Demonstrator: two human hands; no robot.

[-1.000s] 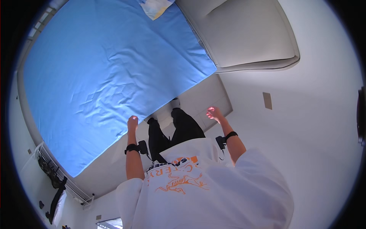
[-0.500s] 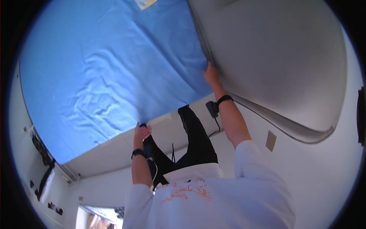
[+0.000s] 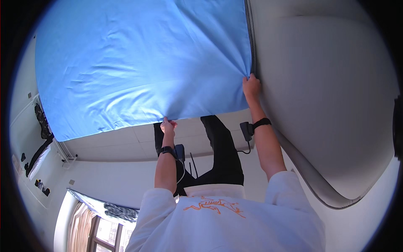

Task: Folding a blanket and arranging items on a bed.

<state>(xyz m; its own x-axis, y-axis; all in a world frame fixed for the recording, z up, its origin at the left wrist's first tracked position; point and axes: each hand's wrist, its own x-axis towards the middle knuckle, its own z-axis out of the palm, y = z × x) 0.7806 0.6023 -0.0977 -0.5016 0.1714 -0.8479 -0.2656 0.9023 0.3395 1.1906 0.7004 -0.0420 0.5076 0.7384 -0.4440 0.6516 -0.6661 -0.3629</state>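
Note:
A blue bed sheet [image 3: 126, 63] lies spread over the bed, wrinkled on the left and pulled into creases toward its right edge. My right hand [image 3: 252, 87] pinches the sheet's right edge, beside the grey padded headboard [image 3: 327, 84]. At the near edge of the bed my left hand [image 3: 168, 125] has its fingers closed on the sheet's hem. Both wrists wear black bands with small dark boxes and cables. What lies under the sheet is hidden.
The headboard's lower rim [image 3: 319, 189] curves down close to my right arm. A white rack [image 3: 63, 149] with dark clothes stands at the far left. Behind me are a window [image 3: 107, 233] and a beige curtain [image 3: 79, 220]. Tiled floor [image 3: 113, 140] shows below the bed's edge.
My left hand has gone from loosely open near the hem to gripping it. The right hand now pinches the sheet's edge, drawing creases toward it. The view has shifted.

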